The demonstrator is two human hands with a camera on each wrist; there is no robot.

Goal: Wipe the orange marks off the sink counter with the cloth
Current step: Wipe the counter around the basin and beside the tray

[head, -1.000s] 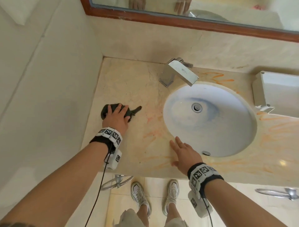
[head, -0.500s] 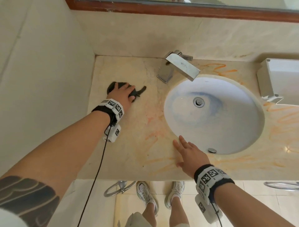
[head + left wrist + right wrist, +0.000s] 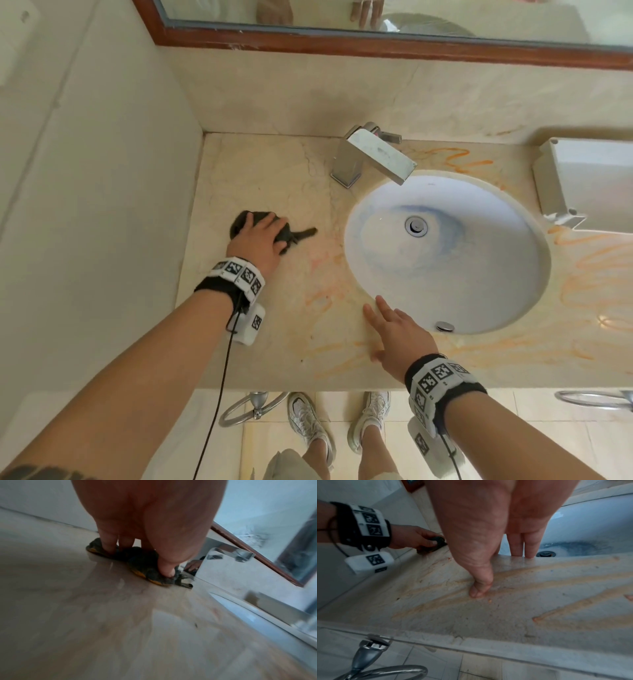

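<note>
A bunched dark cloth [image 3: 241, 221] lies on the left part of the beige marble counter [image 3: 260, 171]. My left hand [image 3: 262, 238] lies on top of it, fingers curled over it and thumb pressing into it. The left wrist view shows the cloth [image 3: 142, 563] with orange stains along its edge. Faint orange marks [image 3: 322, 294] run between the cloth and the sink, with stronger ones along the front edge [image 3: 342, 363] and to the right [image 3: 599, 274]. My right hand [image 3: 394, 329] rests flat on the counter at the sink's front rim, its thumb [image 3: 479, 589] on an orange streak [image 3: 436, 601].
The round white sink [image 3: 462, 274] takes up the counter's middle, with a chrome faucet [image 3: 373, 157] behind it. A white box [image 3: 589, 185] stands at the right. A wall closes the left side and a wood-framed mirror [image 3: 376, 37] hangs behind. A towel ring [image 3: 246, 411] hangs below the front edge.
My left hand slid the cloth away from me toward the back wall, then back toward me. The right hand stayed flat in the same spot.
</note>
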